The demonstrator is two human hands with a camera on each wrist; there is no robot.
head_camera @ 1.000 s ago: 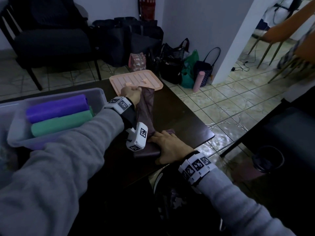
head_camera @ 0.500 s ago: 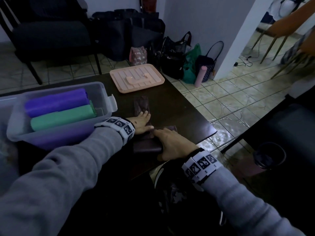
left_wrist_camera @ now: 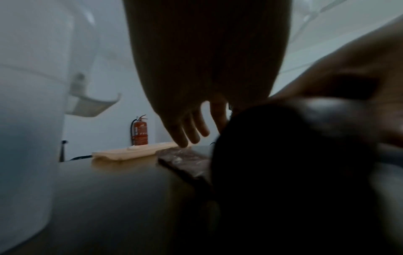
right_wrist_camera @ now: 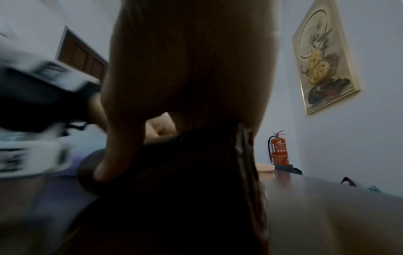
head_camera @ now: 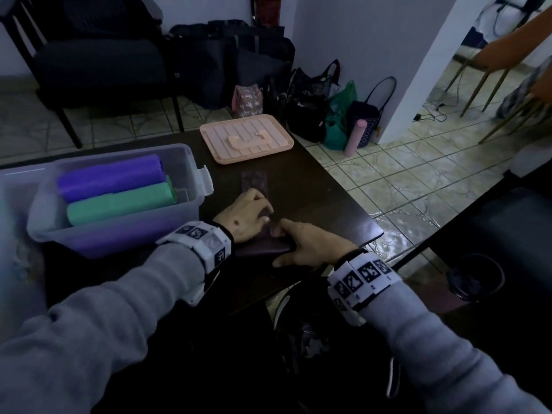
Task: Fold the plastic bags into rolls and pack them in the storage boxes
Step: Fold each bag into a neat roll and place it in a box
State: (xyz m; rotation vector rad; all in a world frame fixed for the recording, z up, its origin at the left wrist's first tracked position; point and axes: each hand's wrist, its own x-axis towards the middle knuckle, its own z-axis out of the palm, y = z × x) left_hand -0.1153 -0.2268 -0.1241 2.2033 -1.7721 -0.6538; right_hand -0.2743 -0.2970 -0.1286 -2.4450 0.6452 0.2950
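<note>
A dark brown plastic bag lies on the dark table (head_camera: 313, 198), partly wound into a roll (head_camera: 263, 249) near the front edge. Its flat strip (head_camera: 254, 180) runs away towards the pink lid. My left hand (head_camera: 263, 209) presses straight fingers (left_wrist_camera: 191, 132) on the strip (left_wrist_camera: 185, 158) just beyond the roll. My right hand (head_camera: 282, 243) grips the roll's right end, the thumb (right_wrist_camera: 117, 155) curled round the roll (right_wrist_camera: 185, 172). A clear storage box (head_camera: 197, 174) at the left holds a purple roll (head_camera: 110, 177) and a green roll (head_camera: 119, 204).
The pink lid (head_camera: 246, 138) lies at the table's far edge. The table's right corner (head_camera: 379, 233) is close to my right hand. Bags (head_camera: 307, 106) and a dark chair (head_camera: 98, 70) stand on the tiled floor beyond. A second clear container (head_camera: 18, 204) sits at the far left.
My left hand held the strip's far end up near the pink lid, laid it flat and drew back to press beside the roll. My right hand stayed on the roll.
</note>
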